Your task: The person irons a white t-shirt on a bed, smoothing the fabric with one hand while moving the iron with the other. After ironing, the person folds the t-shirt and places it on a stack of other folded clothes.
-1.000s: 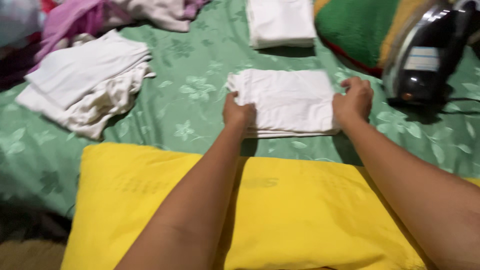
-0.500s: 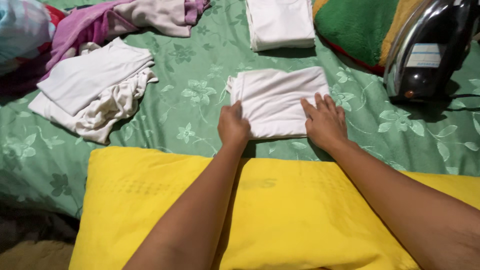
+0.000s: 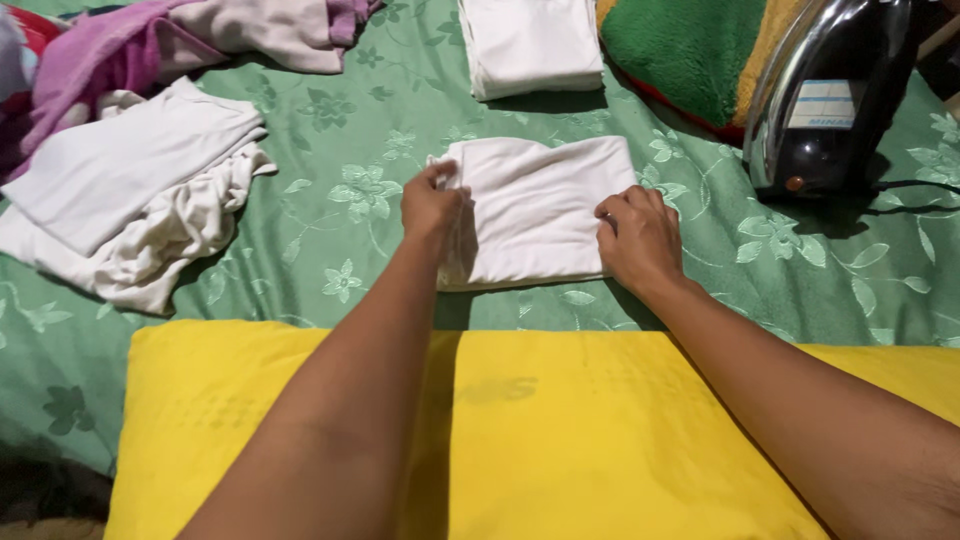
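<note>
A folded white cloth [image 3: 545, 205] lies on the green flowered bedspread [image 3: 340, 140] in the middle of the view. My left hand [image 3: 430, 205] pinches the cloth's left edge near its upper corner, lifting it slightly. My right hand [image 3: 640, 240] grips the cloth's right edge near the lower corner, fingers curled over it. Both forearms reach across a yellow pillow [image 3: 560, 440] lying nearest to me.
A black and chrome iron [image 3: 825, 95] stands upright at the right, its cord trailing off. Another folded white cloth [image 3: 535, 45] lies beyond. A loose pile of white garments [image 3: 140, 195] sits left, pink clothes [image 3: 120, 45] behind it, a green and yellow cushion [image 3: 690, 50] beside the iron.
My left hand went from pressing the cloth's lower left to pinching its left edge higher up. My right hand slid from the cloth's top to its right edge.
</note>
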